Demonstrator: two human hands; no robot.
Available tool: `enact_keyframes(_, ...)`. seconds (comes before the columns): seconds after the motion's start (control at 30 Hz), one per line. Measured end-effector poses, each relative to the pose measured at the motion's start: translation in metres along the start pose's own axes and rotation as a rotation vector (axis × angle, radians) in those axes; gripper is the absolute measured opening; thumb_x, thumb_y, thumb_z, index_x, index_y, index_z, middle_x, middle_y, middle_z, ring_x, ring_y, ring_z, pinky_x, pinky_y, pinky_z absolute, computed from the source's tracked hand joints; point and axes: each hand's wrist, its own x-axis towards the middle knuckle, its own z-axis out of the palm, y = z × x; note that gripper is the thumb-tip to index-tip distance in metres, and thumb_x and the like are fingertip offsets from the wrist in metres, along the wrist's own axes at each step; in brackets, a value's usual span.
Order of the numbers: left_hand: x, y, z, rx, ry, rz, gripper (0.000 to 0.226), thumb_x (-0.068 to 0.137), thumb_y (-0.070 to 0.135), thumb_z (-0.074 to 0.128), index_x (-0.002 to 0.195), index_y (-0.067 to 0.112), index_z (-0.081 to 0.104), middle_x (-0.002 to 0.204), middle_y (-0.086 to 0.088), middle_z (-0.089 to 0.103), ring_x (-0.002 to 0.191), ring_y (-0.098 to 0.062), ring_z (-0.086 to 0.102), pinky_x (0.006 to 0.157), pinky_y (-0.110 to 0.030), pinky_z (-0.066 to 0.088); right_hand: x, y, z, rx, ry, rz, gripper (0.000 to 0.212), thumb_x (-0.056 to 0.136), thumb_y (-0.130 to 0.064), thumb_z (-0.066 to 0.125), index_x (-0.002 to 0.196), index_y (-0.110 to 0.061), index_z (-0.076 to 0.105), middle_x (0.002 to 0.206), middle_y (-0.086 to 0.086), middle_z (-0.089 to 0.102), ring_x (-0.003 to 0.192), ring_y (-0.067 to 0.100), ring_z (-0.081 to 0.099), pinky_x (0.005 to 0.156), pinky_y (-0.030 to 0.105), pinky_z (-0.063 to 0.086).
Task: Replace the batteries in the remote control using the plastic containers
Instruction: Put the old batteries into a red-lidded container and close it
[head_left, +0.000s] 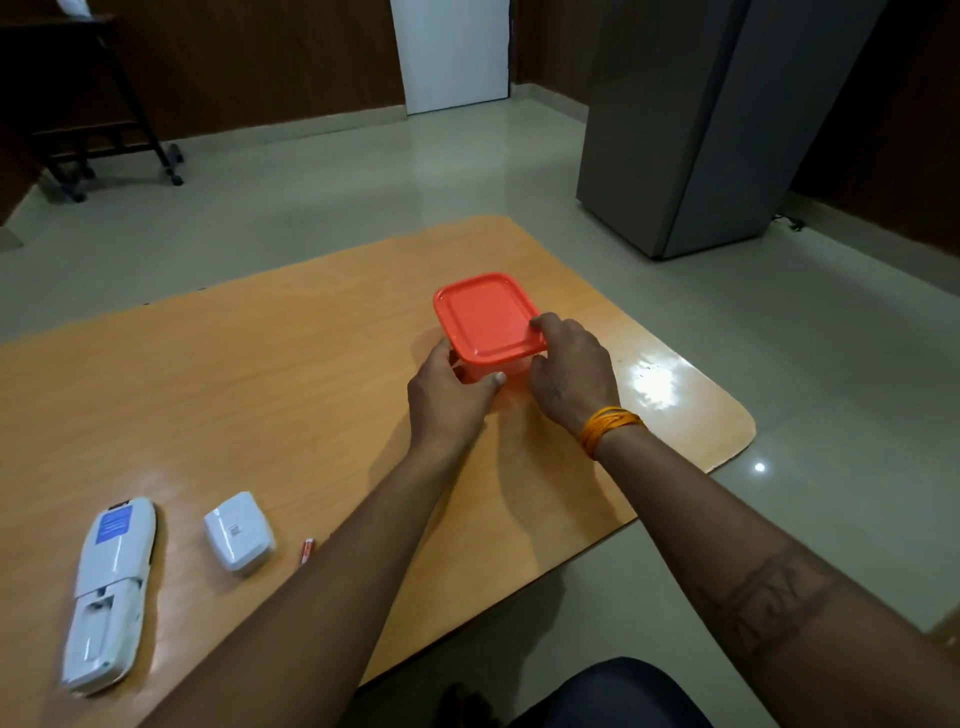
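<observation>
An orange plastic container with its lid (483, 314) on stands near the far right of the wooden table (260, 374). My left hand (447, 400) grips the container's near left side below the lid. My right hand (571, 374) holds its right side, fingertips on the lid's edge. At the near left a white remote control (111, 592) lies face down with its battery bay uncovered. Its white battery cover (239, 532) lies to the right of it. A small red battery (306, 551) rests beside the cover, partly hidden by my left forearm.
A grey cabinet (701, 130) stands on the floor beyond the table's right corner. A dark wheeled stand (104, 104) is at the far left by the wood-panelled wall. A dark chair edge (613, 691) shows below the table's near edge.
</observation>
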Motion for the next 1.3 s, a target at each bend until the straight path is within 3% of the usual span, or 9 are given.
enact_keyframes(0.2, -0.006, -0.013, -0.022, -0.048, 0.025, -0.008, 0.063, 0.081, 0.033, 0.086, 0.14, 0.024, 0.064, 0.122, 0.005, 0.074, 0.108, -0.013, 0.069, 0.095, -0.034, 0.058, -0.025, -0.005, 0.011, 0.016, 0.102, -0.107, 0.034, 0.093, -0.006, 0.057, 0.126, -0.012, 0.065, 0.106, 0.016, 0.067, 0.089, 0.042, 0.067, 0.074, 0.049, 0.058)
enact_keyframes(0.4, -0.029, -0.029, -0.067, -0.125, 0.06, -0.097, 0.047, 0.086, 0.042, 0.08, 0.128, 0.022, 0.073, 0.115, 0.009, 0.076, 0.108, -0.012, 0.072, 0.095, -0.036, 0.059, -0.074, -0.031, 0.015, -0.114, 0.085, -0.362, 0.023, 0.1, -0.024, 0.06, 0.12, -0.014, 0.065, 0.102, 0.009, 0.069, 0.081, 0.035, 0.069, 0.06, 0.047, 0.059)
enact_keyframes(0.5, -0.044, -0.034, -0.089, -0.194, 0.025, -0.148, 0.062, 0.079, 0.049, 0.078, 0.135, 0.024, 0.067, 0.123, 0.008, 0.074, 0.114, -0.014, 0.07, 0.1, -0.044, 0.058, -0.089, -0.049, 0.008, -0.144, 0.146, -0.435, 0.018, 0.096, -0.028, 0.069, 0.108, -0.014, 0.069, 0.096, 0.007, 0.064, 0.083, 0.028, 0.063, 0.053, 0.04, 0.056)
enact_keyframes(0.57, -0.054, -0.033, -0.102, -0.149, -0.014, -0.135, 0.071, 0.081, 0.034, 0.082, 0.145, 0.023, 0.056, 0.135, 0.006, 0.065, 0.127, -0.018, 0.062, 0.104, -0.04, 0.054, -0.094, -0.061, 0.0, -0.133, 0.186, -0.465, 0.019, 0.093, -0.03, 0.072, 0.103, -0.013, 0.071, 0.1, 0.008, 0.062, 0.09, 0.027, 0.06, 0.054, 0.037, 0.055)
enact_keyframes(0.63, -0.062, -0.033, -0.11, -0.05, -0.051, -0.092, 0.091, 0.077, 0.027, 0.088, 0.155, 0.024, 0.041, 0.149, 0.001, 0.056, 0.138, -0.02, 0.052, 0.108, -0.04, 0.049, -0.098, -0.071, -0.006, -0.096, 0.196, -0.51, 0.018, 0.094, -0.029, 0.073, 0.101, -0.013, 0.071, 0.115, 0.011, 0.064, 0.104, 0.03, 0.061, 0.064, 0.037, 0.059)
enact_keyframes(0.73, -0.071, -0.025, -0.116, 0.057, -0.039, -0.038, 0.113, 0.07, 0.044, 0.093, 0.161, 0.025, 0.028, 0.158, 0.0, 0.046, 0.142, -0.021, 0.046, 0.114, -0.043, 0.045, -0.105, -0.085, -0.006, 0.008, 0.157, -0.54, 0.018, 0.098, -0.027, 0.067, 0.107, -0.011, 0.067, 0.13, 0.012, 0.067, 0.114, 0.032, 0.065, 0.078, 0.041, 0.061)
enact_keyframes(0.87, -0.073, -0.022, -0.121, 0.133, 0.009, -0.02, 0.114, 0.073, 0.047, 0.091, 0.163, 0.021, 0.025, 0.16, -0.005, 0.042, 0.145, -0.028, 0.044, 0.116, -0.044, 0.043, -0.117, -0.094, -0.004, 0.11, 0.107, -0.539, 0.028, 0.103, -0.031, 0.059, 0.122, -0.01, 0.062, 0.111, 0.008, 0.073, 0.095, 0.03, 0.071, 0.072, 0.046, 0.06)
enact_keyframes(1.03, -0.078, -0.03, -0.131, 0.141, 0.024, 0.02, 0.111, 0.065, 0.057, 0.091, 0.156, 0.022, 0.038, 0.148, -0.003, 0.057, 0.133, -0.026, 0.056, 0.107, -0.045, 0.051, -0.123, -0.1, -0.008, 0.117, 0.068, -0.552, 0.02, 0.103, -0.031, 0.06, 0.111, -0.013, 0.063, 0.101, 0.007, 0.075, 0.085, 0.031, 0.071, 0.067, 0.048, 0.059)
enact_keyframes(1.3, -0.077, -0.03, -0.14, 0.121, 0.033, 0.07, 0.116, 0.057, 0.075, 0.084, 0.154, 0.029, 0.042, 0.143, 0.003, 0.062, 0.127, -0.022, 0.061, 0.101, -0.046, 0.058, -0.117, -0.102, -0.014, 0.16, 0.069, -0.53, 0.02, 0.102, -0.038, 0.06, 0.094, -0.019, 0.058, 0.077, 0.005, 0.072, 0.065, 0.031, 0.066, 0.054, 0.036, 0.05)
